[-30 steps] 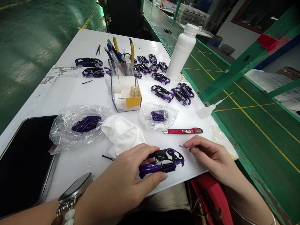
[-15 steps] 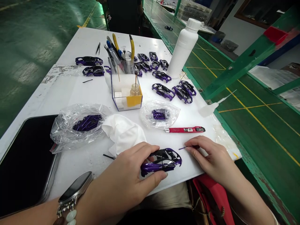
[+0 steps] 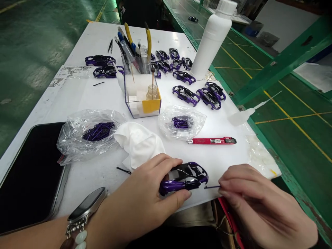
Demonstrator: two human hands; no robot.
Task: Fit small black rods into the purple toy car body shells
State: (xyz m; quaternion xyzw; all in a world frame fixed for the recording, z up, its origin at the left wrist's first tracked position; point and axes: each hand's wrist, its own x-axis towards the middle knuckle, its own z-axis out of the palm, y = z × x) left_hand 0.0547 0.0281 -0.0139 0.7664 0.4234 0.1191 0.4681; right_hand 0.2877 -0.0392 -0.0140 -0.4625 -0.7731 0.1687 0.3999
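My left hand [image 3: 145,193] is closed round a purple and black toy car body [image 3: 185,178] on the white table, thumb along its near side and fingers over the far side. In my right hand [image 3: 259,200], thumb and fingertips pinch a thin dark purple strip [image 3: 211,187]; its free end points left, close to the car body's right end without visibly touching it. Beyond my left hand lies a crumpled white cloth [image 3: 140,141], and a small black strip [image 3: 123,170] rests beside its fingers. A red utility knife [image 3: 214,140] lies past the car body.
Plastic bags hold purple strips, one at left [image 3: 75,135] and one in the middle [image 3: 197,121]. Behind stand a clear tool box [image 3: 144,107], a white bottle [image 3: 211,41] and several car bodies [image 3: 185,95]. A dark tablet [image 3: 28,176] lies at left; a squeeze bottle [image 3: 242,117] at right.
My right hand has moved nearer and lower, turning so the strip lies nearly level by the car's end. My left hand keeps its hold on the car body. The view has shifted slightly.
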